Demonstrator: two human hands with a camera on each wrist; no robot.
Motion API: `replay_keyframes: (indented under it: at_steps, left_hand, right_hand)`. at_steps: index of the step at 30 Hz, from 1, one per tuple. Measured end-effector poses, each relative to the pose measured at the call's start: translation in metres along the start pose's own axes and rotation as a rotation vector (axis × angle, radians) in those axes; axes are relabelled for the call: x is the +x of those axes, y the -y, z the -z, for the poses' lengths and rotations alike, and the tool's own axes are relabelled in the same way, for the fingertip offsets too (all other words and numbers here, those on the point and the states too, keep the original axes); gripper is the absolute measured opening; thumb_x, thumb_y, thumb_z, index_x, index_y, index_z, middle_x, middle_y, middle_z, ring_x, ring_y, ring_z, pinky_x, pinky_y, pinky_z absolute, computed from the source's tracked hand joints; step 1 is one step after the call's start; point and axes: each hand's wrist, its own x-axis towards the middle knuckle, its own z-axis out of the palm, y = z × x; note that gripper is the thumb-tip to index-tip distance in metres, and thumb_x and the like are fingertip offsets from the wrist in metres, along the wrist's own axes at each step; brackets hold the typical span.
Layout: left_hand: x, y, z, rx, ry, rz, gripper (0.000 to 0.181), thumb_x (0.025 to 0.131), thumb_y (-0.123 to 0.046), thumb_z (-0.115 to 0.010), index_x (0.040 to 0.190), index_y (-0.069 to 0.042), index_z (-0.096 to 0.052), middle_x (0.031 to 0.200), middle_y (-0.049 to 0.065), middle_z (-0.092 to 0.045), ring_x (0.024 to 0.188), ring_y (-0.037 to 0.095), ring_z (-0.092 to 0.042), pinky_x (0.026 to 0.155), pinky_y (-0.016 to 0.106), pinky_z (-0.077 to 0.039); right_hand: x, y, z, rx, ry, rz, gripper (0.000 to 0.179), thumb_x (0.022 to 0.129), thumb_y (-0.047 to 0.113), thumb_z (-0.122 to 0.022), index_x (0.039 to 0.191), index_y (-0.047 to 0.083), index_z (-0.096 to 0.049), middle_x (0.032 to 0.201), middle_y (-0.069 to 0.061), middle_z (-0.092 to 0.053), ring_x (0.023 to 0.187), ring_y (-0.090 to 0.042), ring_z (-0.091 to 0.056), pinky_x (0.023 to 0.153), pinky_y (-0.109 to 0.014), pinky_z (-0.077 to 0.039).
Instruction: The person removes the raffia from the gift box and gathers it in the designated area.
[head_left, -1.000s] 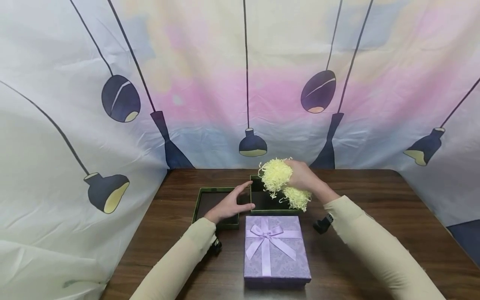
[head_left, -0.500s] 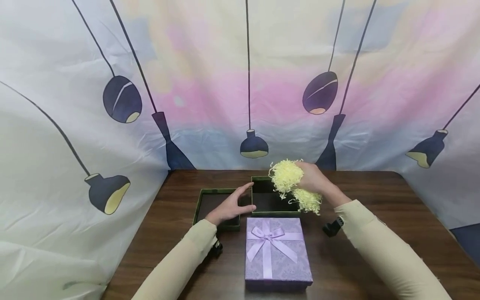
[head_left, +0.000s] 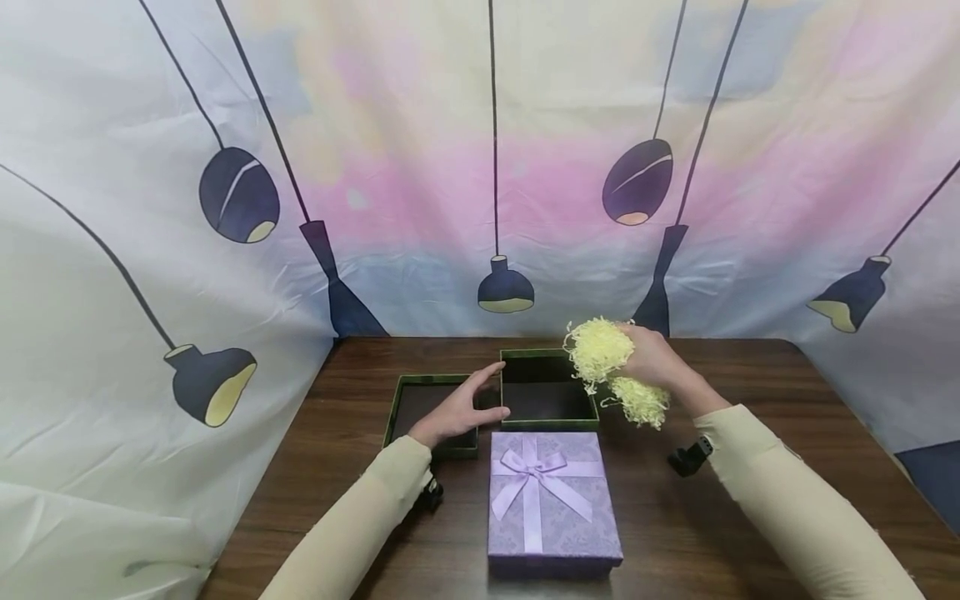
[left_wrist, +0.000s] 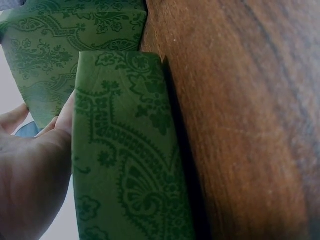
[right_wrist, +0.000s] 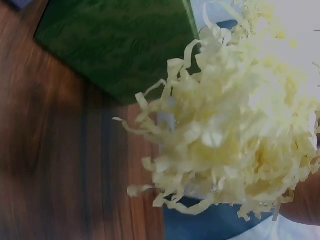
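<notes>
Shredded yellow paper (head_left: 600,352), gripped by the right hand (head_left: 652,358), now hangs farther right, at the right edge of the green box (head_left: 542,403). Nearest, I log a purple box (head_left: 555,533); beyond, a shallow green tray (head_left: 422,408); the left hand (head_left: 456,410), spread wide, at the green box's left edge.

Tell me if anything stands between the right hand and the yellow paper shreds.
Nothing visible does: the right hand grips the yellow paper shreds directly, near the right edge of the deeper green box.
</notes>
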Motion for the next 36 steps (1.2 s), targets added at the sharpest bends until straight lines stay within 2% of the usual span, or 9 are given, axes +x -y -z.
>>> replay_keyframes:
  at_steps: [2,4,13,17,23,27,36]
  left_hand:
    - [0.001,0.0,0.001,0.016,0.009,0.008,0.083,0.091,-0.032,-0.07,0.157,-0.029,-0.019,0.162,0.005,-0.019,0.143,0.032,-0.031,0.115,0.061,-0.027]
    - [0.001,-0.002,0.001,0.028,0.02,0.015,0.084,0.092,-0.031,-0.069,0.157,-0.026,-0.016,0.162,0.007,-0.017,0.144,0.033,-0.03,0.116,0.061,-0.027]
    - [-0.011,-0.034,0.006,0.009,0.05,0.001,0.081,0.093,-0.027,-0.067,0.157,-0.017,-0.018,0.161,0.014,-0.019,0.142,0.038,-0.032,0.114,0.062,-0.028]
    - [-0.012,-0.035,0.007,0.005,0.052,0.0,0.082,0.093,-0.028,-0.067,0.157,-0.014,-0.018,0.161,0.014,-0.018,0.142,0.039,-0.031,0.114,0.063,-0.027]
    - [-0.012,-0.037,0.007,0.009,0.055,0.015,0.082,0.094,-0.028,-0.067,0.158,-0.015,-0.016,0.161,0.013,-0.018,0.143,0.037,-0.03,0.115,0.061,-0.026]
    - [-0.012,-0.038,0.008,0.004,0.053,0.018,0.082,0.094,-0.026,-0.067,0.158,-0.015,-0.016,0.161,0.014,-0.018,0.143,0.038,-0.029,0.115,0.062,-0.026]
    - [-0.013,-0.034,0.007,-0.001,0.047,0.017,0.082,0.094,-0.028,-0.067,0.158,-0.014,-0.017,0.161,0.015,-0.018,0.142,0.039,-0.031,0.113,0.064,-0.027]
  right_hand:
    - [-0.002,-0.006,0.0,0.002,0.009,-0.001,0.081,0.072,0.006,-0.076,0.144,-0.004,-0.041,0.14,-0.027,-0.049,0.125,-0.046,-0.049,0.099,-0.055,-0.048]
    - [-0.005,-0.012,-0.001,0.005,0.026,-0.017,0.085,0.073,0.009,-0.08,0.146,-0.004,-0.039,0.142,-0.028,-0.047,0.129,-0.048,-0.043,0.104,-0.059,-0.042]
    - [-0.014,-0.026,0.0,0.015,0.074,-0.064,0.093,0.071,0.01,-0.082,0.148,-0.006,-0.033,0.145,-0.032,-0.04,0.132,-0.052,-0.037,0.108,-0.062,-0.036]
    - [-0.017,-0.029,-0.001,0.018,0.09,-0.07,0.093,0.071,0.007,-0.08,0.148,-0.007,-0.031,0.146,-0.034,-0.037,0.133,-0.053,-0.035,0.109,-0.063,-0.034]
    - [-0.021,-0.036,-0.002,-0.017,0.074,-0.01,0.09,0.065,0.01,-0.082,0.141,-0.012,-0.039,0.14,-0.034,-0.045,0.127,-0.052,-0.043,0.107,-0.06,-0.038]
    - [-0.024,-0.039,0.0,-0.035,0.086,0.01,0.087,0.067,0.012,-0.082,0.139,-0.015,-0.041,0.138,-0.035,-0.046,0.126,-0.052,-0.044,0.106,-0.06,-0.04]
    - [-0.033,-0.043,0.004,-0.022,0.195,-0.081,0.09,0.074,0.013,-0.08,0.145,-0.014,-0.031,0.143,-0.039,-0.035,0.129,-0.055,-0.037,0.103,-0.063,-0.039]
